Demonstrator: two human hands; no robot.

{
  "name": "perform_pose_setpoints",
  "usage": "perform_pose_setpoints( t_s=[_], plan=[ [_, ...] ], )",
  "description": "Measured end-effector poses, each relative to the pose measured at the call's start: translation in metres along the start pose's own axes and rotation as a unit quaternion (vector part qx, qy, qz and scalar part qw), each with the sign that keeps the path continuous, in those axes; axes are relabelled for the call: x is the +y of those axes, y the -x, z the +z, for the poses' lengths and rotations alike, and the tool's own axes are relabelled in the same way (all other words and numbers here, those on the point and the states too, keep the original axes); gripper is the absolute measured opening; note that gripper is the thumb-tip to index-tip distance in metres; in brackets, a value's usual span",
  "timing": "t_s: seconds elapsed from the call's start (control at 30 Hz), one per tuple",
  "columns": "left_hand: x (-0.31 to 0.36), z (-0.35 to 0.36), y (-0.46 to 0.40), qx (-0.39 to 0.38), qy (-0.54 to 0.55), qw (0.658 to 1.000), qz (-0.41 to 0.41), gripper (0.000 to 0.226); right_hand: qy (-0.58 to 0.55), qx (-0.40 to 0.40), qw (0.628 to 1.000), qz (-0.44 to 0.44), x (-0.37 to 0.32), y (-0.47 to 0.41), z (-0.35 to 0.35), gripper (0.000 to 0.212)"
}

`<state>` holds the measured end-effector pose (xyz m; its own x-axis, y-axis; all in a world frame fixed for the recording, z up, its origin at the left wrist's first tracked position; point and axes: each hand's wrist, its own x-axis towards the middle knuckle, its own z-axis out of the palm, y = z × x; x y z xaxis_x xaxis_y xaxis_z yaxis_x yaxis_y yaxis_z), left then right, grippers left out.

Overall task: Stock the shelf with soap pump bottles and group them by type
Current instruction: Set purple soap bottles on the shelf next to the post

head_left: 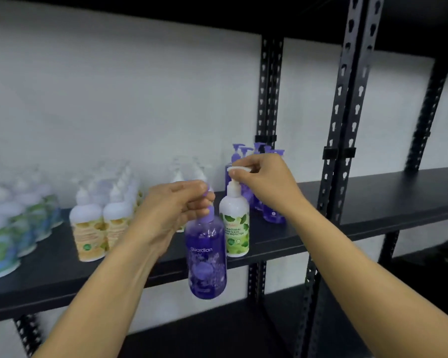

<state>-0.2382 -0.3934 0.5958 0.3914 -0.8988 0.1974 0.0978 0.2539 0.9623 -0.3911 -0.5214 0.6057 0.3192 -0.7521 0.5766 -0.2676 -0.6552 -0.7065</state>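
In front of the shelf's edge, below the level of the board, the purple bottle (207,257) hangs in the air from the left hand (172,210). The fingers of this hand are curled around the purple pump head, so the bottle hangs straight down by its own weight; I think this grip is chosen because one hand can carry it easily this way. Just behind and to the right of it, the white bottle with green leaves (234,223) stands upright near the front of the black shelf (373,200). The right hand (265,177) pinches its white pump nozzle between thumb and fingers. I cannot tell whether it is putting the bottle down or lifting it.

Farther back on the right, by the black slotted upright (268,99), stands a group of purple bottles (269,202) of the same kind as the hanging one, so probably that is where it belongs. To the left are the white bottles with yellow labels (98,228) in rows, then the bottles with blue-green labels (8,233) at the far left, blurred. Each kind stands apart from the others, which fits the grouping by type. The green-leaf bottle stands alone between groups.
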Motion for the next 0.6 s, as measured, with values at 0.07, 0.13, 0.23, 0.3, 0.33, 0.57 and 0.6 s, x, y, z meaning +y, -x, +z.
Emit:
perform_pose_setpoints(
  t_s=[0.07, 0.13, 0.23, 0.3, 0.33, 0.57, 0.6],
  plan=[
    [0.01, -0.012, 0.003, 0.012, 0.011, 1.0, 0.01, 0.011, 0.004, 0.0, 1.0, -0.007, -0.008, -0.008, 0.015, 0.024],
    [0.018, -0.025, 0.005, 0.028, 0.023, 0.999, 0.017, 0.012, 0.003, -0.002, 1.0, -0.014, -0.013, -0.015, 0.03, 0.027],
    [0.027, -0.041, 0.007, 0.048, 0.042, 0.998, 0.022, 0.017, -0.002, -0.004, 1.0, -0.019, -0.018, -0.023, 0.052, 0.027],
    [0.032, -0.051, 0.007, 0.065, 0.047, 0.997, 0.02, 0.02, -0.004, -0.004, 1.0, -0.023, -0.02, -0.028, 0.065, 0.027],
    [0.034, -0.056, 0.008, 0.071, 0.049, 0.996, 0.019, 0.021, -0.005, -0.006, 1.0, -0.024, -0.02, -0.03, 0.071, 0.027],
    [0.041, -0.079, 0.008, 0.091, 0.053, 0.994, 0.016, 0.023, -0.024, -0.041, 0.999, -0.006, -0.017, -0.047, 0.099, 0.027],
    [0.041, -0.081, 0.008, 0.093, 0.052, 0.994, 0.016, 0.023, -0.022, -0.045, 0.999, -0.006, -0.017, -0.049, 0.102, 0.027]
  ],
)
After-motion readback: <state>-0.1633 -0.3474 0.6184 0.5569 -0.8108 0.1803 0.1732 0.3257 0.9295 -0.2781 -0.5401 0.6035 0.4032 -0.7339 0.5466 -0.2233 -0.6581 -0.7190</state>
